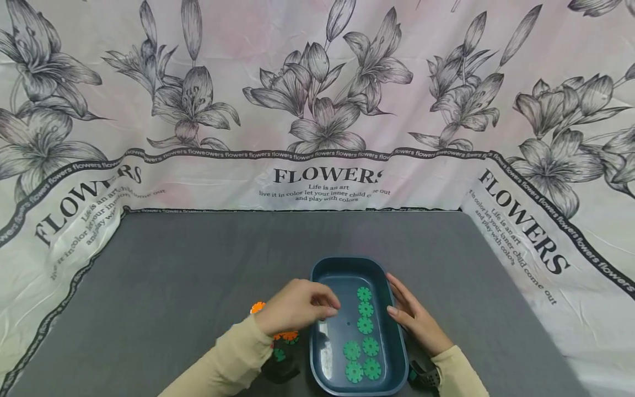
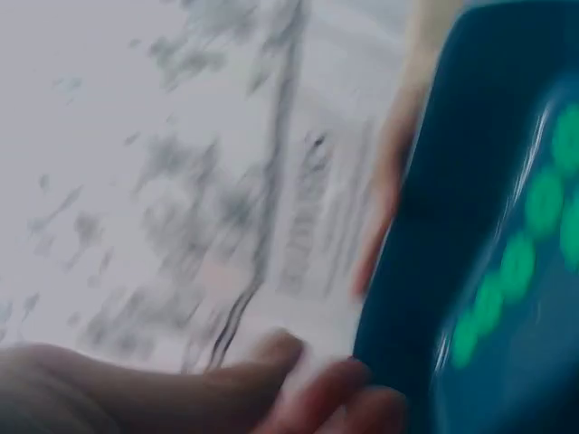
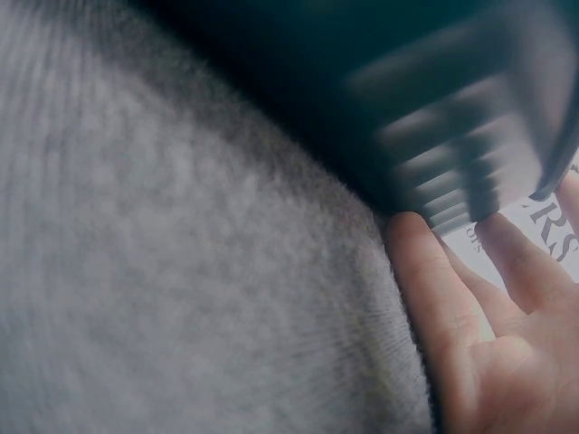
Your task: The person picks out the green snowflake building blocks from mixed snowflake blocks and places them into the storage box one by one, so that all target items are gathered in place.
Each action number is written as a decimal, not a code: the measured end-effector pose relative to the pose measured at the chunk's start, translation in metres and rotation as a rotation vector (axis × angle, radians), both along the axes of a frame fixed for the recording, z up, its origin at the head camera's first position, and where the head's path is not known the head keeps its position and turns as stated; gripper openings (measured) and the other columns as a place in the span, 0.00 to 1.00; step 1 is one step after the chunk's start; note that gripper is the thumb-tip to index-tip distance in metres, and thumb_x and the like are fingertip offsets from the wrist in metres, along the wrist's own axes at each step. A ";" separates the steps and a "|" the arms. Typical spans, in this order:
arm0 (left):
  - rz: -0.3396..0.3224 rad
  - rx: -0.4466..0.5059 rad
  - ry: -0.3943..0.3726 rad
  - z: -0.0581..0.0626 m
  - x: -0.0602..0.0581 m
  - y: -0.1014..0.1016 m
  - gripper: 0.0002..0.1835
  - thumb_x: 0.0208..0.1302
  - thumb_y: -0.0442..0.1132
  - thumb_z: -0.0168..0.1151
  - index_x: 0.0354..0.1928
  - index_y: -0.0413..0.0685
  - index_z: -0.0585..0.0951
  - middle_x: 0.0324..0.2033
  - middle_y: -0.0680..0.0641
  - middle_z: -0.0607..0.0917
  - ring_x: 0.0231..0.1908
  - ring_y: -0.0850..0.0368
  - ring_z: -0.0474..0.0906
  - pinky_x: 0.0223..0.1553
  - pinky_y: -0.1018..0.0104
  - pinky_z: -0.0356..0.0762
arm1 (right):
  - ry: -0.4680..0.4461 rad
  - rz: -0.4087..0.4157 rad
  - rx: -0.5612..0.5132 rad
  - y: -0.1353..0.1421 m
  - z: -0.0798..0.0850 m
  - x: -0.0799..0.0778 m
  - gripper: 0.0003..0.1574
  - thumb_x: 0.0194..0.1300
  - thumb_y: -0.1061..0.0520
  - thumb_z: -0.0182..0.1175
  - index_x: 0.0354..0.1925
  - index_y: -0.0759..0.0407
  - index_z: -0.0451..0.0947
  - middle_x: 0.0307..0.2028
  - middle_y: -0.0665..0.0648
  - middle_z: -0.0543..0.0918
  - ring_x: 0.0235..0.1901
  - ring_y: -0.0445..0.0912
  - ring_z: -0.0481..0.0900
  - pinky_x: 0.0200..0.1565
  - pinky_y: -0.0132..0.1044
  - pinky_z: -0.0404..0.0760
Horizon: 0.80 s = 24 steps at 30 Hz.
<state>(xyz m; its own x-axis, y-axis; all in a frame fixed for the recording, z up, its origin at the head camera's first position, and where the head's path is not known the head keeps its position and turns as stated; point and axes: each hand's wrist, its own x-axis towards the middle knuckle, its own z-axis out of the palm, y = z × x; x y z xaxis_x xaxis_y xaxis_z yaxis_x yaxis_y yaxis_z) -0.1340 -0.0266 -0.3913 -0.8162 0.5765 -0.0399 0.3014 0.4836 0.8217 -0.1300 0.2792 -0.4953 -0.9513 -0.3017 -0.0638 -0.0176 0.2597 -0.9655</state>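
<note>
A deep blue rectangular tray [image 1: 321, 380] lies on the grey table, with several green flower-shaped discs [image 1: 370, 346] in its right half. My left hand [image 1: 297, 306] is over the tray's left rim, its fingers loosely bent and the thumb near the fingertips. In the left wrist view this hand [image 2: 298, 389] is blurred, and nothing shows between thumb and fingers. Against the tray's right wall rests my right hand [image 1: 416, 320], fingers extended and thumb at the rim. The right wrist view has its fingertips [image 3: 412, 231] touching the tray's outer side.
Orange flower-shaped discs [image 1: 257, 307] and a green one [image 1: 279, 354] lie left of the tray, partly hidden by my left arm. A dark wrist strap [image 1: 425, 377] is at my right sleeve. A flower-printed cloth [image 1: 327, 187] borders the grey table [image 1: 198, 264] behind and at both sides.
</note>
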 end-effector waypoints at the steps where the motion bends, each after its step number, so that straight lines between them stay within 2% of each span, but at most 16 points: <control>1: 0.044 0.043 -0.005 -0.001 0.000 -0.012 0.03 0.62 0.39 0.65 0.37 0.55 0.85 0.29 0.56 0.85 0.27 0.64 0.79 0.31 0.70 0.77 | 0.001 0.002 0.002 0.000 0.001 0.000 0.40 0.73 0.54 0.50 0.75 0.37 0.45 0.75 0.57 0.45 0.74 0.59 0.41 0.63 0.30 0.65; 4: 0.183 0.124 -0.013 -0.012 0.002 -0.044 0.03 0.64 0.42 0.64 0.38 0.57 0.84 0.31 0.54 0.85 0.29 0.56 0.80 0.30 0.65 0.78 | 0.014 0.009 -0.007 0.003 0.004 -0.001 0.40 0.73 0.55 0.50 0.75 0.38 0.45 0.75 0.58 0.44 0.73 0.60 0.40 0.60 0.24 0.65; 7: 0.271 0.137 0.016 -0.034 0.004 -0.062 0.05 0.63 0.45 0.65 0.39 0.57 0.84 0.31 0.55 0.84 0.30 0.56 0.79 0.30 0.66 0.78 | 0.022 0.013 -0.017 0.005 0.007 -0.002 0.40 0.74 0.56 0.49 0.75 0.38 0.44 0.75 0.58 0.43 0.73 0.61 0.38 0.56 0.18 0.63; 9: 0.266 0.100 0.066 -0.050 0.007 -0.067 0.07 0.61 0.46 0.66 0.40 0.56 0.84 0.32 0.56 0.82 0.30 0.59 0.76 0.30 0.67 0.76 | 0.023 0.020 -0.019 0.006 0.008 -0.003 0.40 0.74 0.56 0.49 0.75 0.38 0.44 0.76 0.58 0.42 0.73 0.61 0.37 0.56 0.17 0.62; 12: 0.220 -0.011 0.225 -0.070 0.013 -0.069 0.13 0.55 0.47 0.71 0.42 0.57 0.83 0.32 0.58 0.77 0.31 0.63 0.69 0.31 0.71 0.71 | 0.013 0.024 -0.011 0.006 0.008 -0.004 0.40 0.74 0.55 0.49 0.75 0.37 0.44 0.76 0.57 0.42 0.73 0.60 0.37 0.58 0.19 0.64; 15: 0.179 -0.116 0.369 -0.084 0.020 -0.066 0.19 0.49 0.50 0.75 0.44 0.60 0.83 0.30 0.58 0.73 0.31 0.66 0.64 0.29 0.74 0.67 | -0.006 0.012 -0.004 0.004 0.007 -0.005 0.40 0.74 0.54 0.49 0.75 0.36 0.44 0.76 0.56 0.42 0.74 0.59 0.39 0.62 0.27 0.65; 19: 0.183 -0.182 0.429 -0.095 0.027 -0.060 0.19 0.46 0.50 0.76 0.42 0.62 0.83 0.29 0.59 0.69 0.29 0.68 0.62 0.25 0.77 0.64 | -0.026 -0.008 -0.002 0.001 0.003 -0.003 0.39 0.74 0.54 0.49 0.74 0.34 0.44 0.75 0.54 0.43 0.74 0.57 0.40 0.67 0.49 0.61; 22: 0.195 -0.168 0.456 -0.098 0.031 -0.057 0.13 0.47 0.41 0.76 0.35 0.60 0.82 0.29 0.60 0.69 0.29 0.68 0.64 0.25 0.77 0.66 | -0.038 -0.014 -0.007 0.000 0.000 -0.001 0.39 0.74 0.53 0.49 0.74 0.33 0.45 0.75 0.53 0.44 0.74 0.56 0.40 0.66 0.58 0.55; 24: 0.181 -0.166 0.506 -0.100 0.033 -0.056 0.13 0.48 0.34 0.74 0.32 0.58 0.81 0.30 0.61 0.70 0.31 0.67 0.65 0.26 0.77 0.67 | -0.050 -0.004 -0.015 -0.001 -0.002 0.001 0.39 0.74 0.54 0.48 0.74 0.34 0.44 0.75 0.53 0.43 0.74 0.57 0.39 0.66 0.59 0.54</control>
